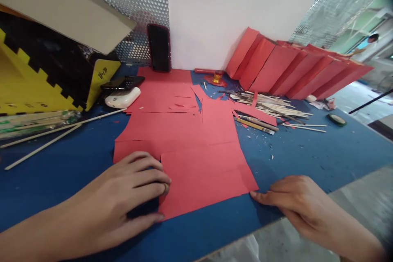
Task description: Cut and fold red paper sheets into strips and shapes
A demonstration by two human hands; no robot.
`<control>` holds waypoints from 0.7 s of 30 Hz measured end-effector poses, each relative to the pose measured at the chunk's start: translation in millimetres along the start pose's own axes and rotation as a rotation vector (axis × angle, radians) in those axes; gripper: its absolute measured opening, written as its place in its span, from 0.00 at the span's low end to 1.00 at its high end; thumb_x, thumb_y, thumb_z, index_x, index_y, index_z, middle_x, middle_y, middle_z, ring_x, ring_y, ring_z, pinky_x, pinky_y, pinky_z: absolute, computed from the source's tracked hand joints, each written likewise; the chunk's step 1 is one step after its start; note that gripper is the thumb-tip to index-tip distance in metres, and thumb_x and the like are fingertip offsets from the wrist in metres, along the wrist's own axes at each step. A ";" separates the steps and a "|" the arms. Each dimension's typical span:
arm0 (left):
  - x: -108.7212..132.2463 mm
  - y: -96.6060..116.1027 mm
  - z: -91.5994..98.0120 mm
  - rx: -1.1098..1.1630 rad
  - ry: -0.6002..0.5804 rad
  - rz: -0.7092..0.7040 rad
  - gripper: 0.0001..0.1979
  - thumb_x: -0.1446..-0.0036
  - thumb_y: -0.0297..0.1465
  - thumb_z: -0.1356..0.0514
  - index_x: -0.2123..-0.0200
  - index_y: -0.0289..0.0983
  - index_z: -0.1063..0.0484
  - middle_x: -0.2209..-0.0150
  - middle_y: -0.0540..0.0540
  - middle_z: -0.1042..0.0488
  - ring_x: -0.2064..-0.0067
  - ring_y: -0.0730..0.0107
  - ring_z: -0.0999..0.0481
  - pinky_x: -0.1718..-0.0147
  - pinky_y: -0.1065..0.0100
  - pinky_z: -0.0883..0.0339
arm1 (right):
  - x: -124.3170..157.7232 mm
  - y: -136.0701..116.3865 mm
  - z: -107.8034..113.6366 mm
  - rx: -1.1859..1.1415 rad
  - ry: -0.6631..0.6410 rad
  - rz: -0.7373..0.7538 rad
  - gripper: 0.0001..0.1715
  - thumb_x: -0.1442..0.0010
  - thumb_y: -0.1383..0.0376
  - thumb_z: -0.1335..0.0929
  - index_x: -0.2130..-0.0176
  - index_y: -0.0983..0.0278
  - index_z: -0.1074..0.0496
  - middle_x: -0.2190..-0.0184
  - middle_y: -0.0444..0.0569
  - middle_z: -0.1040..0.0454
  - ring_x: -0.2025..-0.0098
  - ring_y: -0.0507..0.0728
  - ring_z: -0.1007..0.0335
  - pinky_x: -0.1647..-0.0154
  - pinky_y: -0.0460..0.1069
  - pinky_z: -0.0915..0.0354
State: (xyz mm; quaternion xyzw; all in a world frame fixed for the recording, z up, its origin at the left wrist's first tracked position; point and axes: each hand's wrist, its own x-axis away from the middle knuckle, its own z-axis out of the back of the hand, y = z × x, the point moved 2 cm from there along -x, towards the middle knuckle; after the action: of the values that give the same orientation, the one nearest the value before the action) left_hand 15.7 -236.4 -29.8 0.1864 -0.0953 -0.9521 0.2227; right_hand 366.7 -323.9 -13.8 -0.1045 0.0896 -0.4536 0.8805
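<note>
A sheet of red paper (204, 180) lies near the table's front edge, overlapping other red paper behind it. At its left edge, my left hand (123, 192) rests with fingers apart and slightly bent, wearing a ring. The left thumb touches the near left corner and the fingertips lie along the sheet's side. My right hand (297, 198) is at the near right corner, one fingertip against the paper and the other fingers curled in. How the right thumb sits is hidden.
Red paper boxes (285, 63) stand in a row at the back right, behind thin wooden sticks (270, 104). A phone (159, 48) leans on the perforated wall. At left are a white mouse-like object (123, 97), more sticks (64, 129) and a yellow-black box (39, 69).
</note>
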 end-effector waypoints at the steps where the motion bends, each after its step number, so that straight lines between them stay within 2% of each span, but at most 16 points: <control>1: -0.4 -1.4 0.4 -0.019 -0.024 -0.010 0.11 0.42 0.36 0.35 0.55 0.45 0.25 0.56 0.51 0.20 0.51 0.63 0.24 0.43 0.61 0.35 | -0.4 1.0 2.0 -0.002 -0.005 0.002 0.28 0.39 0.78 0.42 0.53 0.57 0.22 0.75 0.43 0.25 0.75 0.52 0.29 0.74 0.48 0.43; 4: -0.6 -3.2 -0.2 -0.059 -0.042 0.006 0.12 0.43 0.38 0.34 0.58 0.42 0.28 0.57 0.48 0.22 0.53 0.61 0.24 0.45 0.58 0.35 | -9.5 -0.5 8.4 0.006 0.008 0.020 0.24 0.37 0.77 0.43 0.58 0.58 0.23 0.73 0.45 0.25 0.72 0.53 0.30 0.73 0.49 0.42; 7: -1.7 -2.4 -0.6 -0.050 -0.020 0.055 0.15 0.46 0.41 0.33 0.60 0.41 0.30 0.59 0.47 0.23 0.56 0.60 0.25 0.51 0.59 0.32 | -28.1 -10.0 13.0 -0.011 0.054 0.041 0.19 0.32 0.73 0.41 0.54 0.59 0.25 0.68 0.47 0.25 0.68 0.54 0.30 0.69 0.49 0.40; 10: -4.3 -1.7 0.8 -0.009 -0.043 0.130 0.19 0.49 0.44 0.31 0.62 0.40 0.31 0.62 0.46 0.25 0.59 0.59 0.26 0.59 0.61 0.30 | -52.7 -25.7 12.3 -0.084 0.028 0.049 0.12 0.31 0.67 0.36 0.49 0.60 0.29 0.56 0.50 0.25 0.56 0.55 0.29 0.56 0.50 0.35; 13: -5.5 -1.6 2.7 0.042 -0.083 0.217 0.20 0.51 0.44 0.30 0.63 0.39 0.32 0.63 0.47 0.27 0.62 0.62 0.27 0.64 0.64 0.30 | -81.1 -41.6 6.7 -0.136 -0.105 0.045 0.20 0.37 0.62 0.29 0.47 0.63 0.33 0.47 0.53 0.29 0.46 0.59 0.33 0.47 0.53 0.36; 16: -3.9 -1.6 3.2 0.068 -0.080 0.240 0.22 0.52 0.45 0.29 0.61 0.39 0.32 0.61 0.46 0.28 0.60 0.61 0.28 0.62 0.64 0.30 | -109.8 -50.4 -0.2 -0.189 -0.260 0.032 0.32 0.44 0.60 0.23 0.45 0.65 0.34 0.46 0.55 0.30 0.47 0.61 0.32 0.49 0.53 0.35; 19: -1.3 -2.0 2.3 0.092 -0.070 0.205 0.24 0.51 0.46 0.29 0.59 0.39 0.31 0.59 0.46 0.27 0.55 0.59 0.28 0.57 0.62 0.30 | -131.0 -51.2 -5.8 -0.223 -0.396 -0.017 0.31 0.48 0.60 0.22 0.49 0.66 0.31 0.53 0.52 0.27 0.55 0.59 0.30 0.60 0.49 0.37; 21: -0.1 -2.6 1.3 0.117 -0.071 0.181 0.24 0.50 0.47 0.30 0.57 0.40 0.31 0.57 0.45 0.27 0.53 0.58 0.28 0.54 0.60 0.31 | -138.1 -51.1 -7.4 -0.226 -0.460 -0.023 0.26 0.48 0.59 0.22 0.54 0.66 0.28 0.59 0.49 0.26 0.59 0.57 0.31 0.66 0.48 0.41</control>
State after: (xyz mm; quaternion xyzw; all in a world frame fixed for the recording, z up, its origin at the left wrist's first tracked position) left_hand 14.3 -234.0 -29.2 0.1560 -0.1748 -0.9270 0.2929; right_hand 245.9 -240.8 1.3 -0.3038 -0.0640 -0.4151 0.8552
